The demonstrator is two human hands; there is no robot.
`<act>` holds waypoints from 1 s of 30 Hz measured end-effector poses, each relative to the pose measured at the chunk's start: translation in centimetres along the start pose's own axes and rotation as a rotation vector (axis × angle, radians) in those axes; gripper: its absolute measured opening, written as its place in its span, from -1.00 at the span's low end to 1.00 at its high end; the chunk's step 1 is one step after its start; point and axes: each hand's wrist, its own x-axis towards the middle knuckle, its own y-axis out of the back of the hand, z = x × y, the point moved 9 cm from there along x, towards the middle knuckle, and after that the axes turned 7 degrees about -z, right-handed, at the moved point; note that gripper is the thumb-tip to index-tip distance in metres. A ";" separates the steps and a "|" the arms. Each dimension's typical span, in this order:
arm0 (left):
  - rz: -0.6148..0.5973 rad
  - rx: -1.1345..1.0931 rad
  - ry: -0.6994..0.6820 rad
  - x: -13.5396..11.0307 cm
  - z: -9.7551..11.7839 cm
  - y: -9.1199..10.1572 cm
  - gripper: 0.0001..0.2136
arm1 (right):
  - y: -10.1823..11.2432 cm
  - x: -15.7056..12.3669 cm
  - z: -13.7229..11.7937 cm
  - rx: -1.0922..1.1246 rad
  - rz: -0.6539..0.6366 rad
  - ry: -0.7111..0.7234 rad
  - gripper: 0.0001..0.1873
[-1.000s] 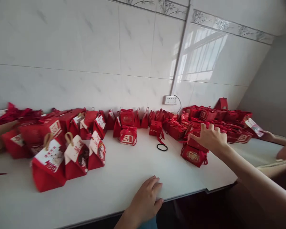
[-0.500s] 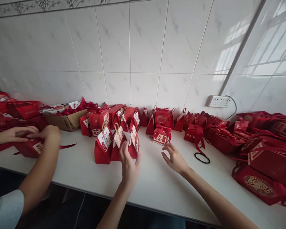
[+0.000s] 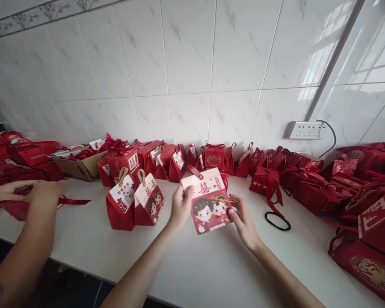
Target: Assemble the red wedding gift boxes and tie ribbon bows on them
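Observation:
Between my two hands is a red and cream gift box [image 3: 208, 209] with two cartoon figures on its front and a small loop handle on top. My left hand [image 3: 180, 209] grips its left side, thumb on the front. My right hand [image 3: 244, 220] holds its lower right edge, thumb in front and fingers behind. The box is tilted slightly, above the white table. To the left stand two similar upright gift boxes, one with a white flap [image 3: 121, 205] and one with a cream flap [image 3: 149, 200], each with a tan loop.
A co-worker's hands [image 3: 40, 192] handle a red box with ribbon at the left. Red gift boxes [image 3: 179, 164] line the wall, and more [image 3: 314, 188] are piled right. A cardboard box [image 3: 80, 167] holds ribbons. A black band [image 3: 277, 221] lies on the table below a wall socket [image 3: 304, 130].
My left hand has taken the rightmost of the three front boxes and brought it right. My right hand has closed on its other side. The view has shifted a little.

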 end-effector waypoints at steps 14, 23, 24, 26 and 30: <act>-0.176 -0.333 0.004 -0.5 -0.8 -4.2 -0.75 | 2.3 0.8 0.9 0.089 -0.121 -0.278 -0.52; -0.394 -0.608 0.107 0.5 -0.6 -5.1 -0.71 | 1.5 -0.4 0.9 0.013 -0.221 -0.410 -0.47; -0.418 -0.662 0.119 0.6 -0.5 -5.3 -0.68 | 1.2 -0.5 1.1 0.042 -0.247 -0.428 -0.48; -0.438 -0.766 0.137 0.7 -0.3 -5.6 -0.61 | 0.7 -0.5 1.3 0.106 -0.286 -0.454 -0.50; -0.433 -0.908 0.248 0.8 -0.9 -5.9 -0.53 | -0.6 -1.2 1.6 0.301 -0.370 -0.528 -0.45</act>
